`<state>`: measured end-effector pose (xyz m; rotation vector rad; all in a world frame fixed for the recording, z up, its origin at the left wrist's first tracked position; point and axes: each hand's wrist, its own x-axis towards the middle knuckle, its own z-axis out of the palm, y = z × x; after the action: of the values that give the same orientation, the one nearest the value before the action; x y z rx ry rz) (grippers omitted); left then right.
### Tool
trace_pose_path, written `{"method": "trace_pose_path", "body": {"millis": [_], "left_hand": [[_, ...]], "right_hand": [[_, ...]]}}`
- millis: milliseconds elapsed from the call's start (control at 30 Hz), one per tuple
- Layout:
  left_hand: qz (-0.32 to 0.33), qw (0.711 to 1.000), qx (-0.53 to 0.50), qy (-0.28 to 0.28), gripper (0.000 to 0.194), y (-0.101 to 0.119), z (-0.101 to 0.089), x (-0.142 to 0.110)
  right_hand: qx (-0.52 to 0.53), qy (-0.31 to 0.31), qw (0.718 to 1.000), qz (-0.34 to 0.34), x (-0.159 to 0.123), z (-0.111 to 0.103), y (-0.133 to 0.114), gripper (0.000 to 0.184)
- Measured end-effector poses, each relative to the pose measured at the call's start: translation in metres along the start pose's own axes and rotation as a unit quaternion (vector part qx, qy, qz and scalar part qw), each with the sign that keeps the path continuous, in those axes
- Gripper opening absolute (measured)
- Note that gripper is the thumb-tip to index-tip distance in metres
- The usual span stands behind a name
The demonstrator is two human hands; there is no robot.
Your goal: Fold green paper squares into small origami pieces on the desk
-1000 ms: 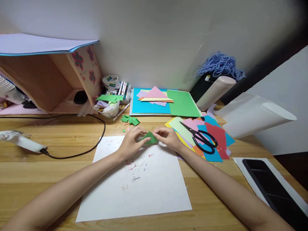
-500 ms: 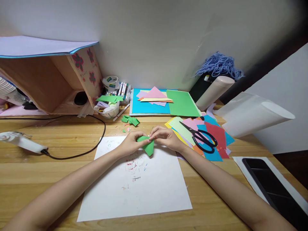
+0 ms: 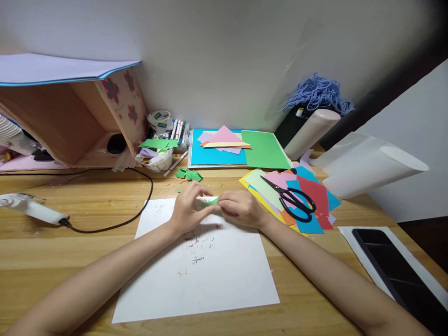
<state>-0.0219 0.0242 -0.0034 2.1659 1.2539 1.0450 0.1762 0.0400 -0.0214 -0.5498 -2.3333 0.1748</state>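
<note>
Between my two hands, over the far edge of a white sheet (image 3: 203,289) marked with coloured smudges, is a small piece of green paper (image 3: 210,203). Only a narrow strip of it shows; fingers cover the rest. My left hand (image 3: 191,205) grips its left side, thumb stretched toward the other hand. Closed fingers of my right hand (image 3: 241,207) pinch the right end. Black-handled scissors (image 3: 292,198) lie on coloured paper scraps (image 3: 313,186) to the right. Torn green scraps (image 3: 189,174) rest just beyond the sheet.
A glue gun (image 3: 31,210) with a black cord lies at left, near a decorated cardboard box (image 3: 122,102). Markers (image 3: 179,130) and a scrap-filled tub (image 3: 157,161) stand behind. Coloured sheets (image 3: 268,151), a white paper roll (image 3: 371,163) and a phone (image 3: 388,266) are farther right.
The green paper has turned from a broad face to a thin strip, now mostly hidden. My right hand has rolled over and closed more around it; my left hand has shifted slightly.
</note>
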Motion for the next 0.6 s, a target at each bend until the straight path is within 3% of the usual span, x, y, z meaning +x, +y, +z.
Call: {"method": "trace_pose_path", "body": {"millis": [67,133,300,433,600], "left_hand": [[0.056,0.995,0.061,-0.061,0.037,-0.001,0.003,-0.004],[0.07,0.987,0.111,-0.095,0.038,-0.003,0.007,-0.007],[0.064,0.977,0.175,-0.107,0.034,-0.01,0.01,-0.01],[0.073,0.977,0.17,-0.107,0.031,-0.012,0.009,-0.01],[0.064,0.977,0.146,-0.14,0.024,-0.009,0.004,-0.007]], "right_hand": [[-0.047,-0.032,0.998,-0.023,-0.002,0.002,0.0,0.009],[-0.053,-0.048,0.997,-0.027,-0.003,0.003,0.0,0.01],[0.03,-0.064,0.997,0.015,-0.004,0.0,0.004,0.009],[0.112,-0.059,0.99,0.062,-0.004,-0.002,0.009,0.005],[0.126,-0.105,0.981,0.107,0.0,-0.007,0.009,0.008]]}}
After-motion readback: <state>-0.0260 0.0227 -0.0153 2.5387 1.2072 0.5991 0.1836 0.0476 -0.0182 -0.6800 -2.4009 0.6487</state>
